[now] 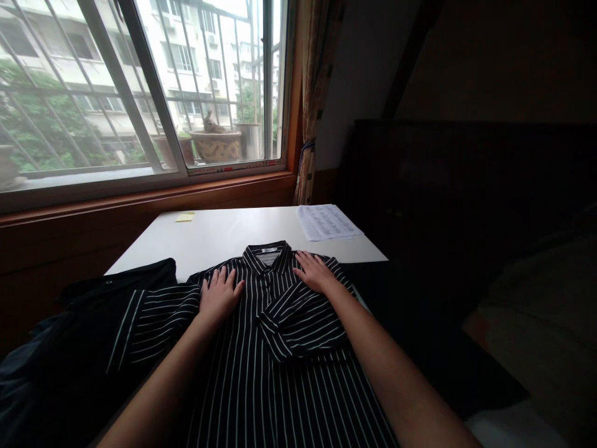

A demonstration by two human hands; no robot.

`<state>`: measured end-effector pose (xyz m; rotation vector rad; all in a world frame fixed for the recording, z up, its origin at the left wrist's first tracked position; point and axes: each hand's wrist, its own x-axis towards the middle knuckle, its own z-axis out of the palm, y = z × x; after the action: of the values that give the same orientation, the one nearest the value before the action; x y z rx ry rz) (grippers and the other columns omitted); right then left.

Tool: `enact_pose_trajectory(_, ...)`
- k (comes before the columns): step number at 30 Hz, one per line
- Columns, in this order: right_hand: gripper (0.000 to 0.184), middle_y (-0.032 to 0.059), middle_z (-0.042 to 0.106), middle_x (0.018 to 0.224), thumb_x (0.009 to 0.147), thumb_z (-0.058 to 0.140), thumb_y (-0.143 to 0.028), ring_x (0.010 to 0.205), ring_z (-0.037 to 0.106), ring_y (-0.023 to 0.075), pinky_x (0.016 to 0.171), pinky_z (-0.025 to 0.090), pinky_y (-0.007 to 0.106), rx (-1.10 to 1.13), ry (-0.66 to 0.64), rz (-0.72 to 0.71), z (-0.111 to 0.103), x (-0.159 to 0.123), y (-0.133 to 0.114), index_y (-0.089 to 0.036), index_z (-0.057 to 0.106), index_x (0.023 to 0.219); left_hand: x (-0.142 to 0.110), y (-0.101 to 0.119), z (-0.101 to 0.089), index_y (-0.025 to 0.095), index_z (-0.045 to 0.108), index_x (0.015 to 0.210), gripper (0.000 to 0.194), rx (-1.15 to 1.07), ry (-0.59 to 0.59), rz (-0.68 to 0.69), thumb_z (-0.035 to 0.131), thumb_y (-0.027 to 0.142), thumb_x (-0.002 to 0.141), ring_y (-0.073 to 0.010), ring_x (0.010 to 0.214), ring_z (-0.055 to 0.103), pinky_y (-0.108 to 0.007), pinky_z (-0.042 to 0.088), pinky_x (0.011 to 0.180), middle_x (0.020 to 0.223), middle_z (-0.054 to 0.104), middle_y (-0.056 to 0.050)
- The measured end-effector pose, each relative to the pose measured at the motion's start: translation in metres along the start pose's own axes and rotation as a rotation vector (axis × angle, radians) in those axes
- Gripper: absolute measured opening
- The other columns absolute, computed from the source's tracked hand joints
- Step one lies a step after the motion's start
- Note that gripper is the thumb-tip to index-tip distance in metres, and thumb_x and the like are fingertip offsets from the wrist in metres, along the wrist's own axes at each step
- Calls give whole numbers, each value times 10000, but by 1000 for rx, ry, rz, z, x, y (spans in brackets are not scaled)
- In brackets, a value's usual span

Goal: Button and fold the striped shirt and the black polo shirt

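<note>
A black shirt with white stripes [242, 367] lies front up before me, its collar [267, 256] at the far end. My left hand [219, 294] rests on the shoulder at the left, fingers spread. Flat on the other shoulder lies my right hand [313, 271], its fingers apart. One sleeve [303, 323] is folded across the shirt's front, below my right hand. The other sleeve [163, 311] stretches out to the left over dark clothing. Neither hand grips the cloth.
Under the shirt's top is a white table [224, 230]. A yellow sticky note [185, 216] and printed sheets [329, 222] lie on its far part. Dark clothes [69, 348] are heaped at the left. Behind the table are a barred window [209, 93] and a tied curtain [308, 162].
</note>
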<state>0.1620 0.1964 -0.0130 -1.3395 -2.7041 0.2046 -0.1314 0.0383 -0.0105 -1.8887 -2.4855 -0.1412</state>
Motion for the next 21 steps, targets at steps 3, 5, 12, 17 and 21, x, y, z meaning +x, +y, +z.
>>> enact_pose_trajectory(3, 731, 29, 169, 1682, 1006, 179, -631, 1549, 121, 209, 1249, 71, 436, 1, 1, 0, -2, -1, -1, -217, 233, 1607, 17, 16, 1, 224, 393, 1541, 626, 8, 27, 80, 273, 546, 1019, -313, 1531, 202, -564, 203, 1205, 1650, 270, -98)
enact_pose_trajectory(5, 728, 28, 172, 1681, 1008, 172, -629, 1548, 124, 207, 1249, 69, 430, -1, 1, -1, -2, -1, -1, -219, 237, 1606, 27, 23, 5, 240, 401, 1535, 586, 10, 44, 139, 279, 500, 1025, -275, 1541, 175, -532, 157, 1228, 1657, 260, -63)
enact_pose_trajectory(12, 736, 26, 169, 1681, 1008, 165, -634, 1549, 117, 199, 1250, 67, 421, -10, 1, -8, 0, 1, 0, -209, 246, 1604, 60, -2, 11, 243, 294, 1581, 615, -10, 12, 41, 221, 500, 1026, -299, 1540, 175, -595, 177, 1202, 1669, 210, -82)
enact_pose_trajectory(17, 743, 20, 165, 1681, 1004, 184, -639, 1548, 123, 200, 1251, 74, 433, -18, -6, -13, 0, 4, 2, -208, 231, 1608, 71, -13, 11, 282, 246, 1595, 645, -17, -26, 26, 187, 562, 1016, -296, 1550, 125, -618, 153, 1201, 1682, 154, -56)
enact_pose_trajectory(21, 739, 22, 161, 1680, 1004, 198, -632, 1547, 129, 205, 1251, 77, 431, -33, -8, -6, 1, 6, 2, -207, 231, 1608, 75, -12, 12, 307, 238, 1596, 659, -23, -42, 13, 171, 596, 1007, -304, 1550, 114, -630, 140, 1198, 1685, 142, -49)
